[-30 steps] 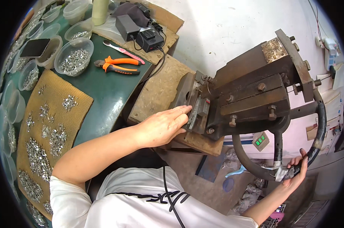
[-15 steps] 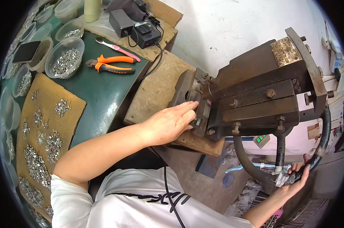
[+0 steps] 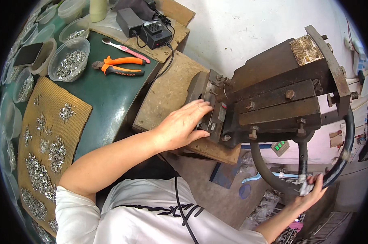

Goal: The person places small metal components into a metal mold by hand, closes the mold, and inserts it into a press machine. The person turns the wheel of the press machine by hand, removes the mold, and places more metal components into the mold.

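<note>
A heavy dark metal hand press [image 3: 273, 101] with a large black handwheel [image 3: 350, 138] stands at the right. My left hand [image 3: 182, 124] rests against the die block [image 3: 219, 113] at the press's near end. Its fingers lie over the block's edge, with the thumb apart and lower down; the fingertips are partly hidden, and nothing shows in the hand. At the lower right, my right hand [image 3: 313, 192] is closed round the wheel's rim, beside a spoke wrapped in clear tape.
At the left, a green table [image 3: 106, 97] carries plastic tubs [image 3: 70, 61] of small metal pieces, a tan mat [image 3: 76, 103] with more pieces, orange-handled cutting pliers [image 3: 121, 67] and a pink-handled brush [image 3: 129, 50]. Black power adapters [image 3: 155, 36] lie farther back. A cable hangs over my front.
The handwheel has turned a little, and my right hand has moved slightly left and up with it. My left thumb has spread away from the fingers, which have shifted slightly up the die block.
</note>
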Available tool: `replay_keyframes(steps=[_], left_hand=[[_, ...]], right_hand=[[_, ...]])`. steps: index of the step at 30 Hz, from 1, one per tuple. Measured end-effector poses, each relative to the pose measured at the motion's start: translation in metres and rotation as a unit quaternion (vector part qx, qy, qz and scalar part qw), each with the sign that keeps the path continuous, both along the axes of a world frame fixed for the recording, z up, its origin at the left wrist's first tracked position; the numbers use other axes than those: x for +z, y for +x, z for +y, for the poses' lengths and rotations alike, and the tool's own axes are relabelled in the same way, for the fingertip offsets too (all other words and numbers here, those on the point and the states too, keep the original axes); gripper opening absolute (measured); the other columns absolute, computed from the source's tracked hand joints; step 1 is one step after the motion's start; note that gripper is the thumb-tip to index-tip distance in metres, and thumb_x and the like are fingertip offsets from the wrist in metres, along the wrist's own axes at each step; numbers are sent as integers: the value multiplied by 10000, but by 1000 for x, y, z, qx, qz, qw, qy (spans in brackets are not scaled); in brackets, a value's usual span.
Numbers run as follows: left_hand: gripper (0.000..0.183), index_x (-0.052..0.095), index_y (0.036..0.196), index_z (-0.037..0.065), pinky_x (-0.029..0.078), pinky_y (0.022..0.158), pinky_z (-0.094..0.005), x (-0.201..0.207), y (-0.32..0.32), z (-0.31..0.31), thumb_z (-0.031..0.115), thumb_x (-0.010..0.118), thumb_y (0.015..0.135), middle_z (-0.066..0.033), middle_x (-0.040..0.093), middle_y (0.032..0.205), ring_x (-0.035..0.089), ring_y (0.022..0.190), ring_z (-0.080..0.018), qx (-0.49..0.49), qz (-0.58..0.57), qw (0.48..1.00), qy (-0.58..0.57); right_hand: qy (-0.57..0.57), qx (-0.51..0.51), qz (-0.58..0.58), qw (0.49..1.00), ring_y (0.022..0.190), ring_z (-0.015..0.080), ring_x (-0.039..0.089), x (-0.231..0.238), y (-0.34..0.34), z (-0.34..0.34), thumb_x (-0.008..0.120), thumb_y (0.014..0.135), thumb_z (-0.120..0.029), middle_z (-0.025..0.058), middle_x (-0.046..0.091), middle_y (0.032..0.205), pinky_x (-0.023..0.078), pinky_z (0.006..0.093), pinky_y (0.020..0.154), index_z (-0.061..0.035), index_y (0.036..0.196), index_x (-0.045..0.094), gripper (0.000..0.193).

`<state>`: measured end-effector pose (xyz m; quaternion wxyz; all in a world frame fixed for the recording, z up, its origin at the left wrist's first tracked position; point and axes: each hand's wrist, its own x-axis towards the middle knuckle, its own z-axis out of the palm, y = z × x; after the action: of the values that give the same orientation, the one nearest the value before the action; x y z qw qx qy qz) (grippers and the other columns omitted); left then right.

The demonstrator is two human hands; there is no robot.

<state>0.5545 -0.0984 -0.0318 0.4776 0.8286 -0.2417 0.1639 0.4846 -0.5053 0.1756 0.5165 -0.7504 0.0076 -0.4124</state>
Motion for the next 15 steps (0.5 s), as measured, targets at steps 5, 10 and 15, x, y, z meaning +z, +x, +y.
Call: replay_keyframes(steps=[5, 10, 15], left_hand=[[666, 568, 1400, 5, 460, 1131, -438, -7, 4, 1, 372, 779, 887, -202, 563, 1469, 529, 1374, -362, 13, -20, 998, 57], [653, 600, 1380, 6, 484, 1110, -424, -5, 2, 2, 386, 780, 881, -204, 595, 1437, 587, 1316, -342, 41, -42, 996, 70], [651, 605, 1371, -3, 501, 1089, -413, -4, -4, 2, 385, 781, 879, -207, 605, 1424, 600, 1299, -343, 27, -49, 996, 67]], right_hand=[[64, 22, 71, 995, 694, 85, 487, 69, 24, -15, 712, 1001, -198, -10, 564, 893, 442, 267, 663, -58, 1195, 604, 262], [56, -8, -38, 998, 645, 96, 432, 37, 16, 32, 653, 1011, -132, 4, 504, 808, 416, 297, 621, -11, 1204, 571, 242], [47, -29, -145, 988, 615, 100, 432, -74, -9, 54, 545, 993, -9, 10, 454, 714, 453, 306, 659, 50, 1291, 507, 306]])
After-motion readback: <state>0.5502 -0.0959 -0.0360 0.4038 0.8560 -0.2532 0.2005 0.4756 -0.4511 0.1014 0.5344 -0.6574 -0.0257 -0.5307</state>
